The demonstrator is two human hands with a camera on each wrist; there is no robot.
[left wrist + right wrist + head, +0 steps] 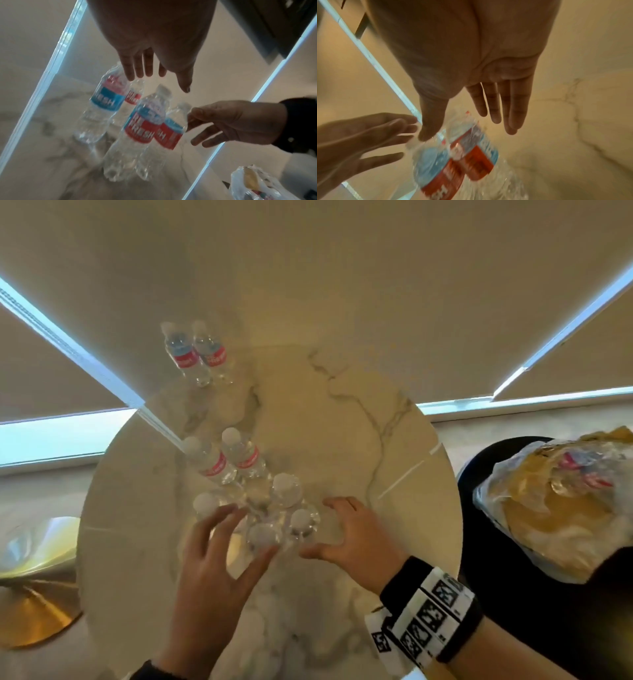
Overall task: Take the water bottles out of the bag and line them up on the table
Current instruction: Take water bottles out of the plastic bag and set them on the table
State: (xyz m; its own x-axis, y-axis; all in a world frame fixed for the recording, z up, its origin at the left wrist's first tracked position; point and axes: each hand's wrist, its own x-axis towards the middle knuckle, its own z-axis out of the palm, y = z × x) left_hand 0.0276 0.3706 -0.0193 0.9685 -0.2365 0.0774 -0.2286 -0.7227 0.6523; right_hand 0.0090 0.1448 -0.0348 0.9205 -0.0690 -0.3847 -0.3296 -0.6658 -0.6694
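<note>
Several clear water bottles with red and blue labels stand on the round marble table. Two bottles stand together at the far left. A cluster of bottles stands near the front, among them a pair with red labels. My left hand hovers over the near bottle's cap, its fingers straight and spread. My right hand flanks the rightmost bottle with straight fingers, gripping nothing. The plastic bag lies to the right with a bottle's red label showing through.
The bag rests on a black seat right of the table. A gold base is on the floor at the left. Beige blinds and bright window strips run behind the table. The table's right half is bare marble.
</note>
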